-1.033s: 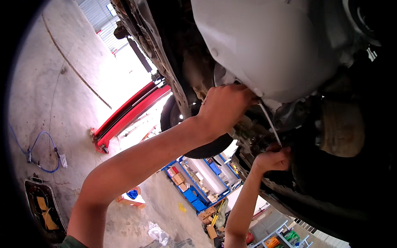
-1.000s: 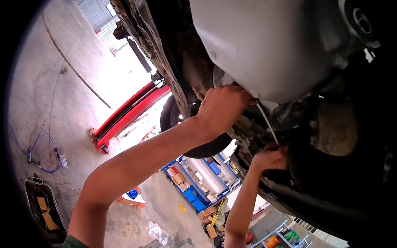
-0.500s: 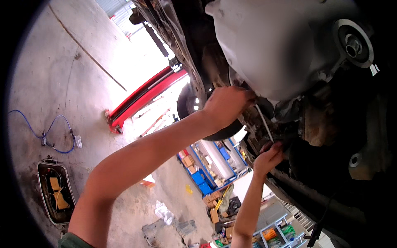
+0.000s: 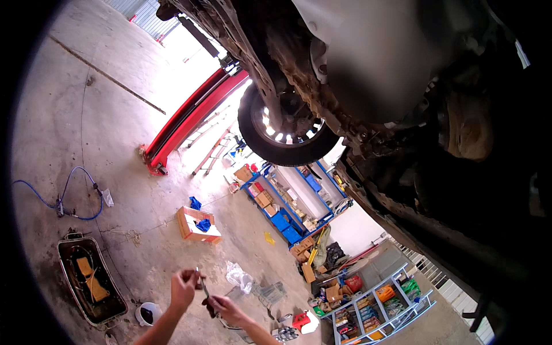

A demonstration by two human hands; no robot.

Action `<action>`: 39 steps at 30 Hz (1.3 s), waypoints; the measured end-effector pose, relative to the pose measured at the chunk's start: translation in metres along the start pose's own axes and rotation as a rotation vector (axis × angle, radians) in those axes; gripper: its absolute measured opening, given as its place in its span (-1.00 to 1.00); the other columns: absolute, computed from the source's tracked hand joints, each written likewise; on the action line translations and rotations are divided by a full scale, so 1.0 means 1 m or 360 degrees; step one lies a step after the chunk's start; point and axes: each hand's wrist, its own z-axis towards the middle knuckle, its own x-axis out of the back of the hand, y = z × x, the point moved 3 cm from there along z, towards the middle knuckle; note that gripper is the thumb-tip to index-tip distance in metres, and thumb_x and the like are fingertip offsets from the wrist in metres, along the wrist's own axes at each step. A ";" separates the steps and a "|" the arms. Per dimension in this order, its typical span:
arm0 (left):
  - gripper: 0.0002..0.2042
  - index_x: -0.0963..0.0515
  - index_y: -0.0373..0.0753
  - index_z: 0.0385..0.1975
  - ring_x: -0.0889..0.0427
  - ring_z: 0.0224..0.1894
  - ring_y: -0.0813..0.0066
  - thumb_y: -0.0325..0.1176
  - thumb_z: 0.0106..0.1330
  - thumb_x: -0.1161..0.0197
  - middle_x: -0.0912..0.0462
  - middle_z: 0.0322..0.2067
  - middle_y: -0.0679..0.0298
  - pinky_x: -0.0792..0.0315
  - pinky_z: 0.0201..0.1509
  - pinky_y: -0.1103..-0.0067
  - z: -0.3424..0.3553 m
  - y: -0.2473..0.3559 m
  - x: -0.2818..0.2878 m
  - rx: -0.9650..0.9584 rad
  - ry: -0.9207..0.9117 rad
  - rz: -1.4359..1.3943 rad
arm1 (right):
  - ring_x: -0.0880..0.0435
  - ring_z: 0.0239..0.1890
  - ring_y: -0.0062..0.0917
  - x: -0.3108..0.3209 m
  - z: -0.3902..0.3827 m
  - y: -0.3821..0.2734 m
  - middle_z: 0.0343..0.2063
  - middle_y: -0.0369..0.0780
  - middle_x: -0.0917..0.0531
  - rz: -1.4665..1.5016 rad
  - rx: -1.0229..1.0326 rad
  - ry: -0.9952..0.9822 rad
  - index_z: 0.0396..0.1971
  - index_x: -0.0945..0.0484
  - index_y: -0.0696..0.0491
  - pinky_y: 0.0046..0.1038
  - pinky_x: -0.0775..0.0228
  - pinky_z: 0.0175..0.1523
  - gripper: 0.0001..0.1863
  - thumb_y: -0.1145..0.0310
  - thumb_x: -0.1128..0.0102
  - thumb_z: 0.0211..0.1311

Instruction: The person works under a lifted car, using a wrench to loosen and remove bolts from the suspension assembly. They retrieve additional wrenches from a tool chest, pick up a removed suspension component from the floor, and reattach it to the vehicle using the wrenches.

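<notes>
My left hand [image 4: 181, 292] and my right hand [image 4: 229, 312] are close together at the lower edge, well below the raised vehicle. Between them is a slim metal rod-like tool [image 4: 204, 289], tilted, too small to tell its exact kind. The left fingers are pinched at its upper part, with something small and dark beside them. My right fingers are closed round its lower end, where a dark part shows. Overhead, the vehicle's underside [image 4: 368, 69] fills the upper right, with a wheel [image 4: 257, 135] hanging at its edge.
A red lift post [image 4: 190, 123] stands left of the wheel. On the floor are an oily drain tray [image 4: 64, 270], a white bucket [image 4: 140, 315], a cardboard box [image 4: 190, 229] and a blue hose [image 4: 63, 187]. Shelving [image 4: 293, 215] and a blue-grey rack [image 4: 359, 313] lie beyond.
Both hands have come down from the vehicle's underside to the lower edge, bringing the slim metal tool with them. The view has shifted, uncovering the wheel and the cardboard box.
</notes>
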 end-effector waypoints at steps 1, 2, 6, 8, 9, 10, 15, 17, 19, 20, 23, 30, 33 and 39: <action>-0.78 -0.55 -0.44 -0.33 -0.58 -0.52 0.62 -0.35 0.38 -0.14 -0.69 -0.44 0.16 -0.54 -0.46 0.64 -0.012 -0.027 0.001 0.0092 0.0087 -0.0004 | -0.35 -0.55 -0.74 -0.011 -0.004 0.022 -0.61 -0.42 -0.41 0.0202 -0.0049 0.0020 -0.26 -0.50 0.12 -0.64 -0.22 -0.46 -0.68 0.17 0.09 0.46; -0.77 -0.55 -0.45 -0.34 -0.60 -0.50 0.59 -0.35 0.37 -0.15 -0.69 -0.44 0.14 -0.54 -0.45 0.63 -0.026 -0.046 0.002 0.0093 0.0147 -0.0040 | -0.28 -0.63 -0.74 -0.019 -0.008 0.038 -0.64 -0.43 -0.36 0.0361 -0.0161 0.0048 -0.26 -0.50 0.12 -0.64 -0.16 -0.53 -0.69 0.18 0.09 0.46; -0.82 -0.57 -0.44 -0.37 -0.59 -0.51 0.58 -0.41 0.35 -0.16 -0.69 -0.46 0.17 -0.51 -0.49 0.60 -0.051 -0.136 0.002 0.0250 0.0215 -0.0010 | -0.23 -0.69 -0.75 -0.015 -0.024 0.125 -0.69 -0.43 -0.31 0.0782 -0.0648 0.0196 -0.28 -0.47 0.06 -0.62 -0.06 -0.61 -0.74 0.20 0.09 0.46; -0.84 -0.58 -0.43 -0.36 -0.60 -0.51 0.57 -0.43 0.32 -0.19 -0.69 -0.47 0.17 -0.50 -0.50 0.60 -0.076 -0.152 0.011 0.0386 0.0343 0.0014 | -0.23 -0.70 -0.74 -0.024 -0.033 0.175 -0.69 -0.43 -0.32 0.0842 -0.0751 0.0173 -0.30 -0.48 0.05 -0.61 -0.05 -0.62 -0.73 0.17 0.08 0.44; -0.70 -0.55 -0.35 -0.47 -0.52 -0.58 0.59 -0.21 0.38 -0.14 -0.62 -0.58 0.28 -0.42 -0.55 0.60 -0.076 -0.182 0.008 0.0289 0.0277 0.0018 | -0.23 -0.70 -0.74 -0.020 -0.038 0.184 -0.70 -0.43 -0.33 0.0848 -0.0765 0.0228 -0.31 -0.48 0.05 -0.60 -0.05 -0.62 -0.72 0.15 0.08 0.44; -0.73 -0.55 -0.35 -0.44 -0.53 -0.55 0.58 -0.24 0.36 -0.16 -0.62 -0.55 0.27 -0.43 -0.54 0.59 -0.085 -0.191 0.010 0.0278 0.0264 0.0062 | -0.23 -0.70 -0.74 -0.023 -0.044 0.200 -0.70 -0.43 -0.33 0.0856 -0.0788 0.0232 -0.31 -0.48 0.04 -0.60 -0.05 -0.63 -0.71 0.13 0.08 0.43; -0.81 -0.55 -0.39 -0.26 -0.57 -0.44 0.53 -0.37 0.27 -0.25 -0.63 -0.42 0.21 -0.47 -0.44 0.58 -0.118 -0.226 0.025 0.0323 0.0353 0.0255 | -0.24 -0.72 -0.72 -0.050 -0.064 0.269 -0.71 -0.42 -0.35 0.0822 -0.0848 0.0153 -0.35 -0.50 0.03 -0.58 -0.04 -0.64 -0.65 0.05 0.06 0.40; -0.78 -0.56 -0.40 -0.19 -0.59 -0.39 0.51 -0.42 0.23 -0.28 -0.64 -0.36 0.18 -0.48 -0.41 0.58 -0.131 -0.236 0.031 0.0318 0.0372 0.0345 | -0.24 -0.72 -0.71 -0.061 -0.070 0.285 -0.71 -0.42 -0.36 0.0797 -0.0830 0.0112 -0.36 -0.50 0.02 -0.57 -0.04 -0.65 -0.63 0.02 0.06 0.38; -0.82 -0.58 -0.42 -0.25 -0.58 -0.43 0.51 -0.44 0.22 -0.28 -0.64 -0.41 0.23 -0.48 -0.44 0.56 -0.144 -0.242 0.038 0.0185 0.0532 0.0485 | -0.24 -0.73 -0.71 -0.076 -0.073 0.298 -0.72 -0.41 -0.36 0.0767 -0.0816 0.0048 -0.38 -0.51 0.01 -0.56 -0.04 -0.66 -0.61 -0.01 0.05 0.37; -0.80 -0.58 -0.42 -0.24 -0.58 -0.42 0.51 -0.44 0.22 -0.29 -0.64 -0.40 0.22 -0.48 -0.43 0.57 -0.148 -0.238 0.043 0.0221 0.0522 0.0488 | -0.25 -0.73 -0.70 -0.084 -0.073 0.303 -0.72 -0.41 -0.37 0.0758 -0.0804 0.0015 -0.38 -0.51 0.01 -0.55 -0.04 -0.66 -0.60 -0.03 0.05 0.36; -0.72 -0.58 -0.43 -0.19 -0.59 -0.40 0.47 -0.34 0.21 -0.32 -0.65 -0.36 0.17 -0.51 -0.38 0.54 -0.170 -0.226 0.054 0.0293 0.0584 0.0571 | -0.25 -0.74 -0.69 -0.107 -0.078 0.315 -0.73 -0.41 -0.38 0.0712 -0.0759 -0.0113 -0.40 -0.52 0.00 -0.54 -0.04 -0.67 -0.57 -0.08 0.04 0.34; -0.67 -0.55 -0.42 -0.13 -0.60 -0.40 0.43 -0.28 0.24 -0.30 -0.66 -0.33 0.14 -0.53 -0.37 0.50 -0.234 -0.246 0.118 0.0362 0.0939 0.0891 | -0.24 -0.76 -0.68 -0.159 -0.085 0.288 -0.75 -0.40 -0.39 0.0625 -0.0584 -0.0540 -0.47 -0.54 -0.01 -0.52 -0.02 -0.69 -0.53 -0.13 0.03 0.33; -0.65 -0.53 -0.40 -0.11 -0.61 -0.40 0.40 -0.21 0.29 -0.25 -0.65 -0.32 0.11 -0.53 -0.37 0.48 -0.259 -0.222 0.113 0.0528 0.1366 0.0995 | -0.25 -0.75 -0.69 -0.210 -0.082 0.339 -0.74 -0.40 -0.40 0.0693 -0.0418 -0.0598 -0.46 -0.56 0.04 -0.52 -0.02 -0.67 -0.52 -0.08 0.03 0.35; -0.68 -0.52 -0.36 -0.17 -0.60 -0.40 0.38 -0.19 0.31 -0.22 -0.64 -0.36 0.12 -0.53 -0.38 0.46 -0.270 -0.201 0.162 0.0517 0.1416 0.0498 | -0.31 -0.71 -0.68 -0.208 -0.116 0.235 -0.74 -0.39 -0.41 0.0488 -0.0164 -0.0881 -0.38 -0.60 0.08 -0.51 -0.14 -0.63 -0.54 -0.03 0.03 0.36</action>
